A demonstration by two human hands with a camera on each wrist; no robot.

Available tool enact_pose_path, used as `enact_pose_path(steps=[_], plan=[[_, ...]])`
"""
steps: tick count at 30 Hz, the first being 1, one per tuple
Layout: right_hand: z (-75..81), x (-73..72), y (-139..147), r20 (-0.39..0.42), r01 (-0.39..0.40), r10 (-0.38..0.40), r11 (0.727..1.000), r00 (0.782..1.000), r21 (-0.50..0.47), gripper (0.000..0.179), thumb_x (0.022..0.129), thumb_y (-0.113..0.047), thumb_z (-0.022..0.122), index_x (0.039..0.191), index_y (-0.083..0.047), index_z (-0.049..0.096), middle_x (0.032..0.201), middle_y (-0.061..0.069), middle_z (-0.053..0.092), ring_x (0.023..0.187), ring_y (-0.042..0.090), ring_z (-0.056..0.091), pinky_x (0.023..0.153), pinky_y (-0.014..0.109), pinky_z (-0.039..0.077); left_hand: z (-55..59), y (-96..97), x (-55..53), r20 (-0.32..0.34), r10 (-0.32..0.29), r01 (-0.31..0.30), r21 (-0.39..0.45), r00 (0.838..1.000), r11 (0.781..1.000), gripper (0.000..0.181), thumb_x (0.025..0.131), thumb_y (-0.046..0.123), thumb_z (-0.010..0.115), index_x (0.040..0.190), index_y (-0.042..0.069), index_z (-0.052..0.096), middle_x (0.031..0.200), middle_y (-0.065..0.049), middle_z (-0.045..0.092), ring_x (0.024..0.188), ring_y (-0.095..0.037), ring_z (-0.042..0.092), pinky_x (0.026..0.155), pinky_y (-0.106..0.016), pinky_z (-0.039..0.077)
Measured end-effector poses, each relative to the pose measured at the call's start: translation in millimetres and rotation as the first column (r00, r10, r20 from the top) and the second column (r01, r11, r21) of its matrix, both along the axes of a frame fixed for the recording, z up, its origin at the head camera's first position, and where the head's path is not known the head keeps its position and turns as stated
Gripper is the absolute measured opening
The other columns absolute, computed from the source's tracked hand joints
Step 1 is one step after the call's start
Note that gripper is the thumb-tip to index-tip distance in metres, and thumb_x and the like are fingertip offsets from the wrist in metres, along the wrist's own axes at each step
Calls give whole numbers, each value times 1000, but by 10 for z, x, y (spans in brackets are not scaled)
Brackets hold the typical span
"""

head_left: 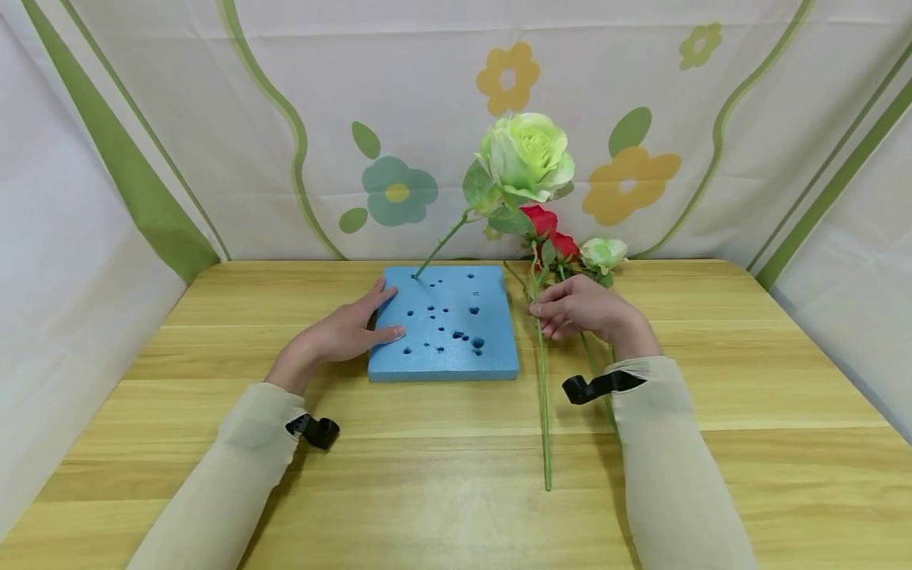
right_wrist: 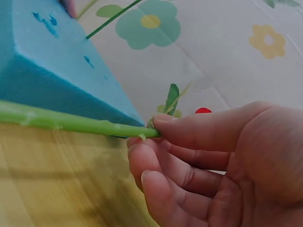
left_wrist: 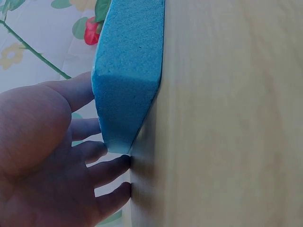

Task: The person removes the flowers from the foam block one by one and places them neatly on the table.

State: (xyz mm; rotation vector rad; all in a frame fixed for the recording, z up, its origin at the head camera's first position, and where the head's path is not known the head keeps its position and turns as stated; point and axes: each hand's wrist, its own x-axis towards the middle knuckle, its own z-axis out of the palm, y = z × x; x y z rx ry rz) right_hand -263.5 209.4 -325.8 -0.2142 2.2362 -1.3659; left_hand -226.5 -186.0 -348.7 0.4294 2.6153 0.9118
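A blue foam block (head_left: 463,368) with several holes in its top lies flat on the table. My left hand (head_left: 345,328) rests against its left side, thumb on the top face and fingers spread along the edge. A pale green rose (head_left: 527,158) stands tilted to the right, its stem (head_left: 443,241) in a hole near the block's far left corner. To the right of the block, my right hand (head_left: 584,309) pinches a green rose stem (right_wrist: 71,122) between thumb and fingers. This stem runs up toward the red roses (head_left: 539,220); its lower end points toward me.
Behind my right hand lie more roses, including a smaller whitish-green one (head_left: 604,253). Their stems extend under my right forearm. A printed fabric backdrop (head_left: 427,47) rises at the back edge of the wooden table (head_left: 427,491).
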Motion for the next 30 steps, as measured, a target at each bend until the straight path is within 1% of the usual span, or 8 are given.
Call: enact_pose_path(steps=[4,9,15,21,25,30], plan=[[-17,4,-25,16,18,-19,999,1000,43,38,107,-18,66,133,9,67,85,4,71,73,12,71,72,26,64,-7,-2,-1,2,0,0,3,1000,1000,85,109,47,57,173,17,10,181,-8,-8,167,-42,4,133,-65,12],[-28,9,-30,36,75,-78,993,996,86,35,107,-16,65,131,10,68,85,4,72,72,12,72,72,26,64,-6,-1,1,2,-3,3,5,1000,1000,85,109,46,57,173,17,9,181,-8,-9,167,-43,4,132,-65,13],[-19,9,-22,45,114,-120,986,992,120,35,106,-16,66,130,9,69,84,4,74,71,12,73,71,26,64,-12,-4,-13,-3,-9,9,4,1000,1000,84,109,45,58,173,17,10,181,-7,-9,167,-42,4,133,-64,13],[-14,1,-27,55,133,-141,984,989,119,34,106,-16,66,131,7,70,88,5,77,72,12,75,71,26,64,-19,-7,-23,-2,-7,7,0,1000,1000,85,109,46,58,173,18,10,181,-6,-10,167,-42,5,133,-64,13],[1,2,-29,48,147,-153,984,987,100,34,107,-15,65,133,8,68,90,7,78,73,13,76,71,26,65,-20,-7,-18,0,-3,3,-1,1000,1000,85,109,46,58,173,18,10,181,-6,-10,167,-42,5,133,-64,13],[43,2,-37,25,176,-179,981,984,86,35,106,-15,66,134,7,68,91,6,78,73,12,75,73,27,65,-11,-5,-14,0,0,0,-2,1000,1000,85,109,47,58,173,19,10,181,-6,-10,167,-42,5,133,-64,14]])
